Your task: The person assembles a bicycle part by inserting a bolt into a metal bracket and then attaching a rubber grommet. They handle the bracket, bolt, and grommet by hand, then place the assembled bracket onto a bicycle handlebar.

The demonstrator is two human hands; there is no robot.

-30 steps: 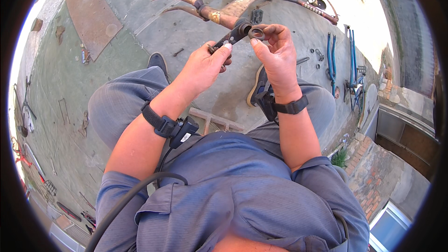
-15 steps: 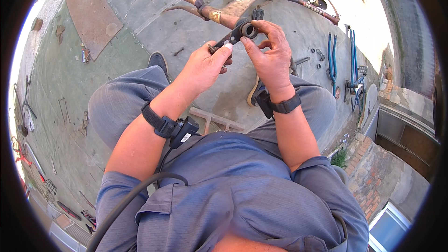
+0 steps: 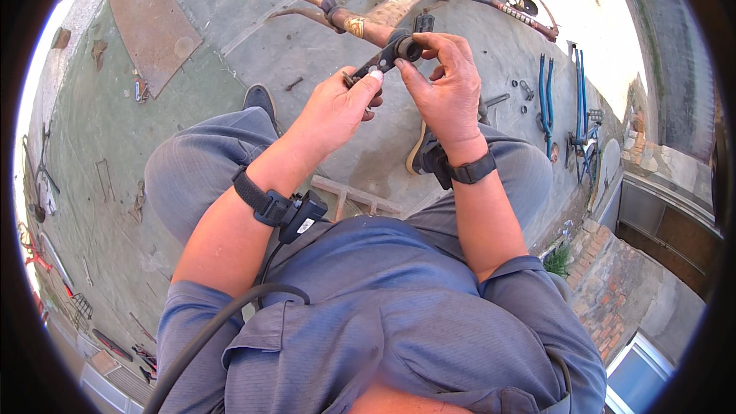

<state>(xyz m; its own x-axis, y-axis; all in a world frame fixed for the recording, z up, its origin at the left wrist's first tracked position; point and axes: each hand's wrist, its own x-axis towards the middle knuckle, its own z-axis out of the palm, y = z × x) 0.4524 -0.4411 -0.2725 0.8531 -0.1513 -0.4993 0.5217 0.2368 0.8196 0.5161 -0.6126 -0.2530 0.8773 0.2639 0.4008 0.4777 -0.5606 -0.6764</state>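
Note:
My left hand (image 3: 335, 110) is closed round a dark flat metal bar (image 3: 383, 64) with a round collar (image 3: 409, 47) at its far end. The left thumb presses along the bar. At the collar, my right hand (image 3: 446, 84) has its thumb and index finger on the right side, touching the ring, while the other fingers curl behind. Just beyond the hands lies a worn bicycle frame (image 3: 399, 9) with a fork (image 3: 330, 14) pointing left. The frame's head tube is partly hidden by the collar and fingers.
To the right lie blue bicycle forks (image 3: 546, 100) beside loose rings and small parts (image 3: 524, 90). A bolt (image 3: 294, 84) is on the ground at left, with a rusty metal sheet (image 3: 153, 27) farther off. A low wooden piece (image 3: 356, 195) lies between my legs.
My right hand has shifted slightly at the collar, its wrist turning a little. The collar now faces at a slightly different angle. My left hand stays in place on the bar.

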